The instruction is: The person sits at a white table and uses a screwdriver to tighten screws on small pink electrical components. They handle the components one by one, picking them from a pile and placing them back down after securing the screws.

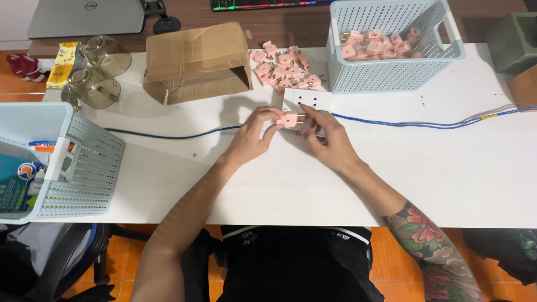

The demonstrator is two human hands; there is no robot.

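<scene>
My left hand (254, 137) pinches a small pink plug adapter (289, 118) with brass prongs pointing right. My right hand (330, 140) meets it from the right, fingertips at the prongs. Both hands hover just in front of a white socket block (306, 100) lying on the white table (391, 184). A blue cable (425, 123) runs out from under the hands to both sides. Behind the socket block lies a loose pile of pink adapters (285, 67).
A pale blue basket (391, 72) at the back right holds several more pink adapters. A torn cardboard box (196, 61) sits back centre, glass jars (98, 72) back left, another blue basket (84, 168) with packets at the left edge.
</scene>
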